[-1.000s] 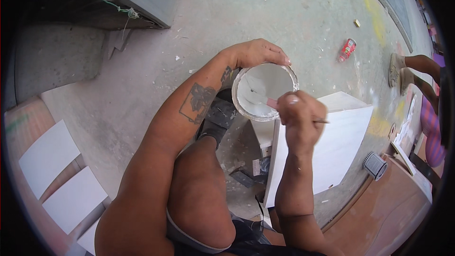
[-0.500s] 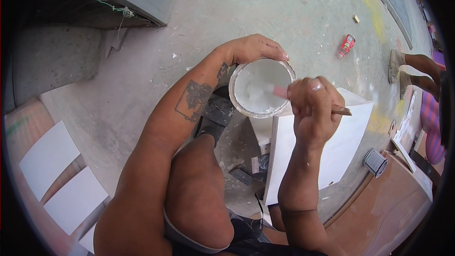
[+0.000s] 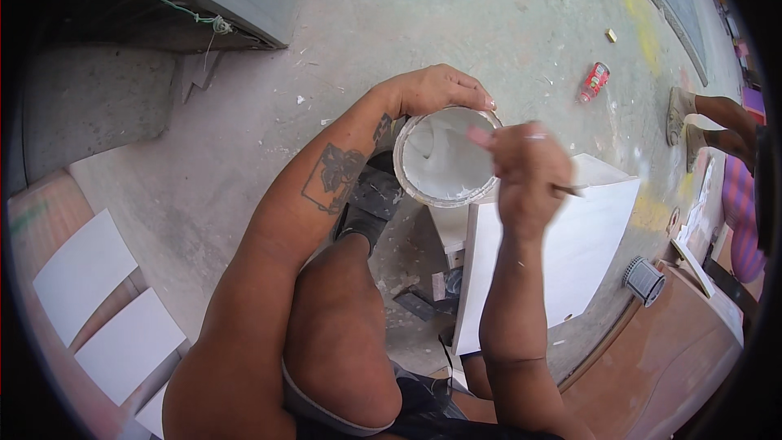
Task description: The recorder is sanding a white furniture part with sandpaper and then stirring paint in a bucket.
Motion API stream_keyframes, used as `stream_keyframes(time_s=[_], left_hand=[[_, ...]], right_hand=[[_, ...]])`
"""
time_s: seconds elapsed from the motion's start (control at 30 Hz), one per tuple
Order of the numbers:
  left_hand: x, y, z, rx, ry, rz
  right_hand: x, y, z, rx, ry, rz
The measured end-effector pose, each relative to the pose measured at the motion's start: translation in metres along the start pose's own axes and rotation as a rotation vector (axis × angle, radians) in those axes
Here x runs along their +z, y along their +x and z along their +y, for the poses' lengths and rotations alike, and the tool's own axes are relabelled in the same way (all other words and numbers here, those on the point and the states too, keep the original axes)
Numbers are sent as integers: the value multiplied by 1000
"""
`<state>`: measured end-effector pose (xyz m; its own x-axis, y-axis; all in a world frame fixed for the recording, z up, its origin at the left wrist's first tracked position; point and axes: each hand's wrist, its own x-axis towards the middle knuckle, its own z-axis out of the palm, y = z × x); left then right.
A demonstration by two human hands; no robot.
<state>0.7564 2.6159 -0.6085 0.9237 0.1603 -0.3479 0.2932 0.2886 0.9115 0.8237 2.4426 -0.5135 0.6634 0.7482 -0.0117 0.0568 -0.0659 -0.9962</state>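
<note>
My left hand point(image 3: 448, 88) curls over the far rim of a round tub point(image 3: 401, 175), its fingers closed on the edge. The tub tilts toward me, and inside sits thick white paste point(image 3: 436, 159) with a swirl in it. My right hand point(image 3: 533, 167), smeared by motion, is closed around a stick-like tool point(image 3: 568, 190) at the tub's right side. A brownish end of the tool sticks out to the right of the fist, and a blurred pinkish part reaches over the tub's opening. The tool's exact kind is not clear.
A white box-like panel piece point(image 3: 562, 236) stands right of the tub. White boards point(image 3: 90, 273) lie at left. A red-labelled bottle point(image 3: 594, 81) and a dark small bucket point(image 3: 644, 281) are on the right. Another person's legs point(image 3: 725, 122) show at far right, a grey cabinet point(image 3: 244, 0) upper left.
My right hand has shifted slightly left, carrying the tool's pinkish part toward the tub's far side. The paste now shows a curved swirl. My left hand stays on the rim.
</note>
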Motion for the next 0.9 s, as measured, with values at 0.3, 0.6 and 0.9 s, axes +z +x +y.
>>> stream_keyframes(time_s=[0.3,0.6,0.9], left_hand=[[-6,-9,3,-106,29,-42],[-4,-7,6,-87,-7,-55],[-3,-2,2,-58,37,-30]], right_hand=[[5,-8,-43,136,106,-54],[-7,-24,-31,139,-117,-181],[2,-32,10,134,-171,-229]])
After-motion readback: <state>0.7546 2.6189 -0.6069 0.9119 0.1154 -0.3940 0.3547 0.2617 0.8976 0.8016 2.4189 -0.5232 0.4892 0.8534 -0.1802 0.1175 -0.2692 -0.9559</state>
